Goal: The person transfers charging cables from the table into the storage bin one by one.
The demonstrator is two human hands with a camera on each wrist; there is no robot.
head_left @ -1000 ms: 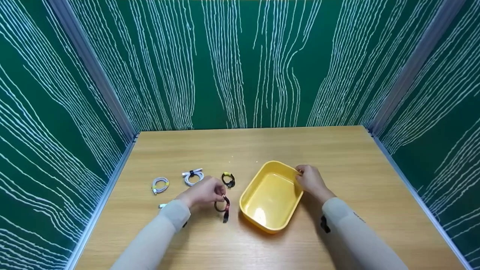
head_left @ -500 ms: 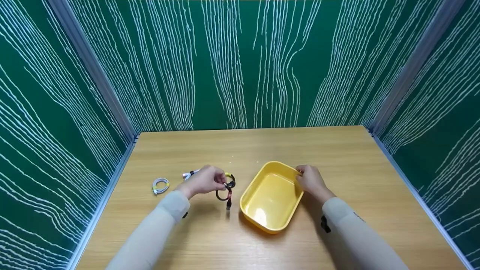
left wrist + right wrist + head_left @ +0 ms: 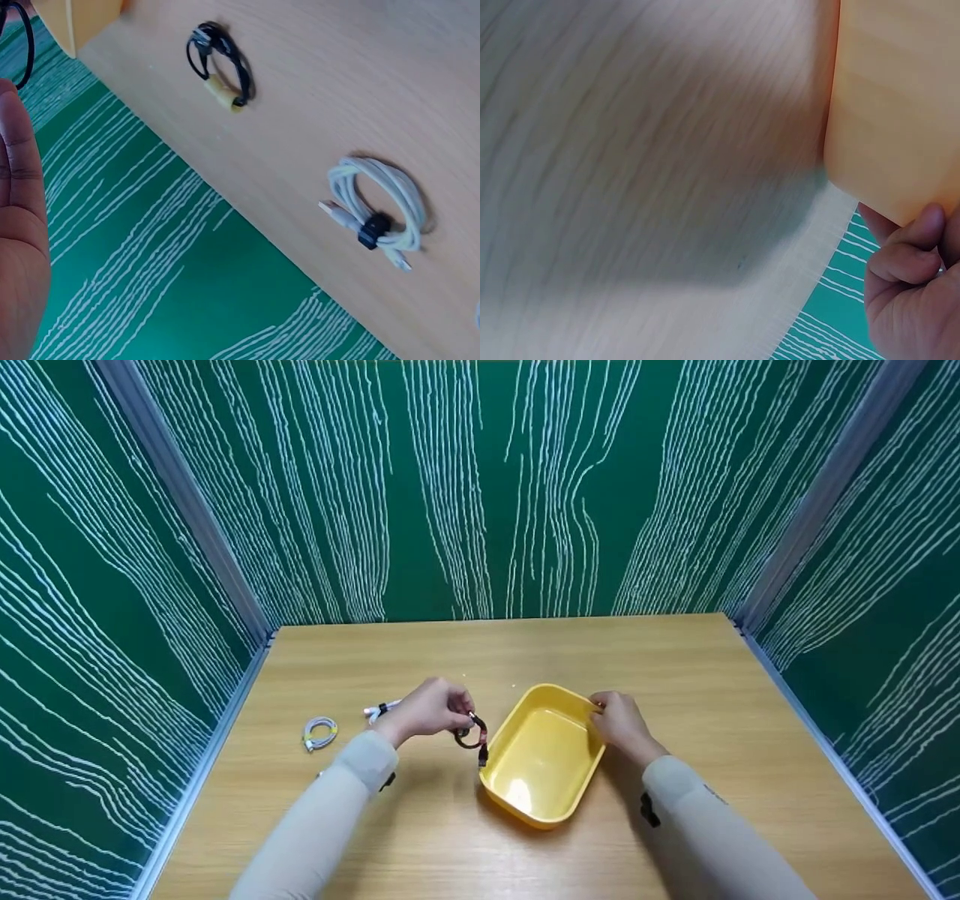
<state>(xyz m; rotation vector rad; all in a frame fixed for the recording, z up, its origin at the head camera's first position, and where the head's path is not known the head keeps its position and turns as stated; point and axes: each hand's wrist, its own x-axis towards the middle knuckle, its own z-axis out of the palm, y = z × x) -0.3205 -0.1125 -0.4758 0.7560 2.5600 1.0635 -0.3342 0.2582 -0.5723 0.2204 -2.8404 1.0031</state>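
In the head view my left hand [image 3: 431, 709] pinches a coiled dark USB cable [image 3: 482, 741] with a red tie. The cable hangs at the left rim of a yellow plastic bin [image 3: 541, 761], its plug pointing down. My right hand [image 3: 624, 726] grips the bin's rim at the far right corner. Inside, the bin's floor is bare. A black coiled cable with a yellow tie [image 3: 223, 67] lies on the table in the left wrist view; my left hand mostly hides it from the head camera. Beside it lies a white coiled cable with a black strap [image 3: 379, 206].
A white coiled cable with yellow ties [image 3: 321, 733] lies on the left of the wooden table [image 3: 615, 652]. A small white tip [image 3: 320, 773] shows beside my left sleeve. Green walls with white lines [image 3: 450, 510] enclose the table's back and sides.
My left hand has carried the dark USB cable rightward and away from me, from the table's middle to the bin's left rim. The right hand and the bin have stayed in place.
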